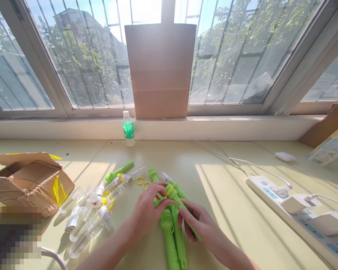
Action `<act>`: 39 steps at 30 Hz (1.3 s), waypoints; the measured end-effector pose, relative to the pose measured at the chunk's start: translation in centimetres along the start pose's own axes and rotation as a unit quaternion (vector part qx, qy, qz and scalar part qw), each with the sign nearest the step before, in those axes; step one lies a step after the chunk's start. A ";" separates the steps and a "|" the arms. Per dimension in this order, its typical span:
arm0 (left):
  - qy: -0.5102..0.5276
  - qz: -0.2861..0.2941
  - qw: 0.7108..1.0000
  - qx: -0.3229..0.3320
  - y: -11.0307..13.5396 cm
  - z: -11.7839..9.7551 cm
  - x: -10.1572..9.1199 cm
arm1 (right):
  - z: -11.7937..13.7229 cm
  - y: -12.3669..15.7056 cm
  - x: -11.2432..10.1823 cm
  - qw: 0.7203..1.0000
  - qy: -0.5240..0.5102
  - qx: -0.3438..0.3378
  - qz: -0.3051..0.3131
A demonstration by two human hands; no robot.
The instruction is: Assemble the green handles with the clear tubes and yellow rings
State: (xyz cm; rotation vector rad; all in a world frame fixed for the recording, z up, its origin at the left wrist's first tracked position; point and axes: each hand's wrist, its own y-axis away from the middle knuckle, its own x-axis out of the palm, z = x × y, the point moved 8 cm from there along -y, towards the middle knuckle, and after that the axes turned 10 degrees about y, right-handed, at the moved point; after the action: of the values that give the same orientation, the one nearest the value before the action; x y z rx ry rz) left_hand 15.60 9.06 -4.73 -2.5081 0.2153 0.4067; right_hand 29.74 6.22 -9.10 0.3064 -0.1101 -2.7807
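In my right hand (198, 219) is a green threaded plastic tube (175, 198), tilted with its threaded end up and to the left. My left hand (146, 205) is closed at that end, its fingers pinching a yellow ring (169, 190) around the threads. Beneath and around my hands lie several more green tubes (169, 236), one with its threaded collar facing away from me. Two loose yellow rings (140, 181) rest just beyond my left hand. To the left spreads a pile of clear ribbed plastic tubes (83, 240) and white fittings (72, 221).
An open cardboard box (33, 187) stands at the left. A water bottle (128, 129) is by the window ledge, near an upright cardboard sheet (162, 71). On the right lies a power strip (273, 198) with plugs and white cables (236, 159).
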 end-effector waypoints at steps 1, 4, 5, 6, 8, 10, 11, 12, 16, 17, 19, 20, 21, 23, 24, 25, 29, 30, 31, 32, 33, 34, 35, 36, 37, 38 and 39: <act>-0.002 -0.001 1.000 -0.002 0.0 0.1 0.0 | -0.1 0.0 0.0 1.000 0.000 0.000 0.000; -0.004 -0.004 1.000 -0.005 0.0 0.1 0.0 | -0.2 0.0 0.0 1.000 0.001 0.002 -0.005; -0.004 -0.004 1.000 -0.005 0.0 0.1 0.0 | -0.3 0.0 0.0 1.000 0.001 0.004 -0.006; -0.005 -0.004 1.000 -0.003 0.0 0.0 0.0 | -0.4 0.1 0.1 1.000 0.001 0.007 -0.007; -0.004 -0.002 1.000 0.004 0.0 -0.2 0.0 | -0.4 0.2 0.0 1.000 0.002 0.011 -0.011; -0.002 -0.001 1.000 0.010 0.0 -0.3 0.0 | -0.2 0.2 0.1 1.000 0.005 0.013 -0.011; -0.001 -0.002 1.000 0.011 0.0 -0.4 0.0 | -0.2 0.2 0.1 1.000 0.006 0.014 -0.009; 0.001 -0.004 1.000 0.011 0.0 -0.4 0.0 | -0.1 0.2 0.2 1.000 0.005 0.015 -0.006; 0.012 -0.010 1.000 0.007 -0.1 -0.7 -0.1 | 0.5 0.3 0.4 1.000 -0.011 0.006 0.008; 0.017 -0.008 1.000 0.006 -0.1 -0.7 -0.1 | 0.6 0.4 0.5 1.000 -0.015 0.002 0.009; 0.027 -0.003 1.000 0.005 -0.1 -0.8 0.0 | 0.6 0.4 0.5 1.000 -0.022 -0.001 0.010; 0.030 -0.001 1.000 0.005 -0.1 -0.7 0.1 | 0.5 0.4 0.5 1.000 -0.025 -0.001 0.011; 0.032 0.000 0.999 0.005 -0.1 -0.7 0.1 | 0.4 0.4 0.5 1.000 -0.027 0.000 0.010; 0.031 0.003 0.999 0.007 -0.1 -0.5 0.2 | 0.1 0.3 0.5 1.000 -0.028 0.003 0.011; 0.030 0.004 1.000 0.008 -0.1 -0.5 0.2 | 0.0 0.3 0.5 1.000 -0.028 0.005 0.011; 0.028 0.006 1.000 0.009 0.0 -0.4 0.2 | 0.0 0.3 0.5 1.000 -0.027 0.006 0.011; 0.027 0.006 1.000 0.007 0.0 -0.3 0.2 | 0.1 0.3 0.4 1.000 -0.028 0.006 0.009; 0.026 0.004 1.000 0.004 0.0 -0.3 0.2 | 0.2 0.4 0.4 1.000 -0.029 0.005 0.008; 0.026 0.000 1.000 0.001 0.0 -0.2 0.2 | 0.3 0.4 0.4 1.000 -0.030 0.005 0.007; 0.028 -0.004 1.000 0.000 0.1 -0.2 0.2 | 0.3 0.4 0.4 0.999 -0.031 0.006 0.007; 0.030 -0.007 1.000 0.000 0.1 -0.2 0.2 | 0.4 0.4 0.4 0.999 -0.031 0.006 0.007; 0.032 -0.010 0.999 0.001 0.1 -0.3 0.2 | 0.5 0.5 0.4 0.999 -0.032 0.007 0.007; 0.034 -0.011 0.999 0.004 0.1 -0.4 0.3 | 0.5 0.5 0.4 0.999 -0.034 0.008 0.008; 0.036 -0.012 0.999 0.007 0.2 -0.5 0.3 | 0.6 0.5 0.4 0.999 -0.036 0.008 0.009; 0.037 -0.012 0.999 0.010 0.1 -0.6 0.3 | 0.6 0.5 0.4 0.999 -0.039 0.007 0.010; 0.037 -0.011 0.999 0.013 0.1 -0.7 0.3 | 0.6 0.5 0.4 0.999 -0.041 0.007 0.009; 0.036 -0.009 0.999 0.014 0.1 -0.8 0.3 | 0.6 0.5 0.4 0.999 -0.044 0.009 0.008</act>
State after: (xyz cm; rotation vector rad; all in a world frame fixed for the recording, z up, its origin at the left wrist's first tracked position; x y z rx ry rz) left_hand 16.05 8.50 -4.25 -2.4970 0.2238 0.3040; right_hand 29.43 5.67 -8.54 0.1871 -0.1571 -2.7784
